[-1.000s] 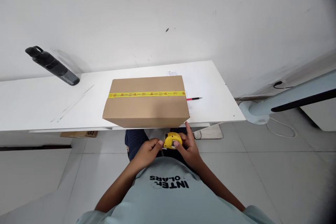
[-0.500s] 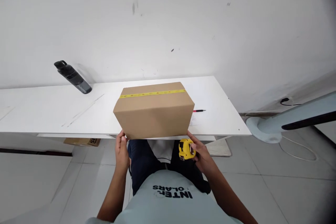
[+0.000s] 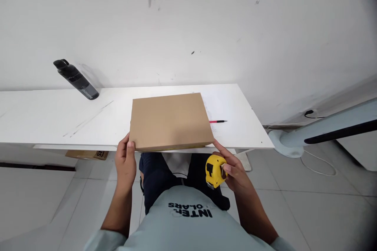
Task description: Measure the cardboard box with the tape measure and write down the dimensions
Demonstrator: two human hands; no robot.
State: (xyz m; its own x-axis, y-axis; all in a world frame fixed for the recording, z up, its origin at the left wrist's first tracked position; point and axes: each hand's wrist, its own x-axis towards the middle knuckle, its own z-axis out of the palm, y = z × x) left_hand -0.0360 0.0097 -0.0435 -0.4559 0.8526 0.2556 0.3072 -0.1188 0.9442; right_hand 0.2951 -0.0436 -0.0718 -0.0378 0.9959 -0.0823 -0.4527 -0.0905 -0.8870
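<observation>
- hands well apart, one at each near corner of the cardboard box [image 3: 171, 121], likely so it gets steadied from both sides;
- left hand [image 3: 126, 162] pinches near-left corner, thumb on the broad face, fingers round the side;
- right hand [image 3: 235, 172] doubles up: thumb and palm keep the yellow tape measure [image 3: 217, 169] gripped, extended fingers reach the near-right corner; presumably saves putting the tool down;
- box at the front edge of the white desk [image 3: 106, 125], within easy reach; resting or slightly lifted, cannot tell;
- red-and-black pen [image 3: 218, 121] just right of box, partly hidden by it;
- water bottle [image 3: 76, 79] far left near wall, out of the way
</observation>
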